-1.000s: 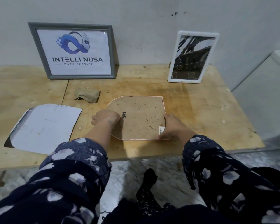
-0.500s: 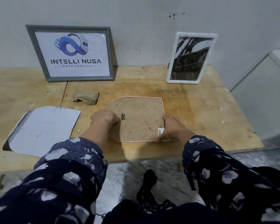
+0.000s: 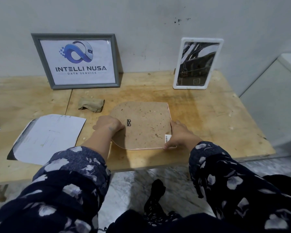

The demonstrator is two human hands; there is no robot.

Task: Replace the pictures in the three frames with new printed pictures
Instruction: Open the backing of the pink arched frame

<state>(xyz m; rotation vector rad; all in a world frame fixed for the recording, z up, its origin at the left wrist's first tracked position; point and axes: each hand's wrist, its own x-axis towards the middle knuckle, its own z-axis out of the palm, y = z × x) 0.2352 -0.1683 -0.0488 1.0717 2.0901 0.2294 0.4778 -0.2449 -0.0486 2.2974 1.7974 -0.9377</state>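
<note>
Gripping the face-down frame (image 3: 141, 125) at both ends, the left hand (image 3: 108, 124) and right hand (image 3: 178, 135) stay put. Its far right edge has lifted slightly off the desk (image 3: 208, 115).

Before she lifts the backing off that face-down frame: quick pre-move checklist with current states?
1. Pink frame lies face-down on the table, backing up: ok.
2. Left hand on the frame's rounded end: ok.
3. Right hand on the straight edge by the barcode sticker: ok.
4. Backing clips released: cannot tell.
5. Printed sheet within reach, left of the frame: ok.
6. Grey frame and white frame lean against the wall, clear of the work: ok.
</note>
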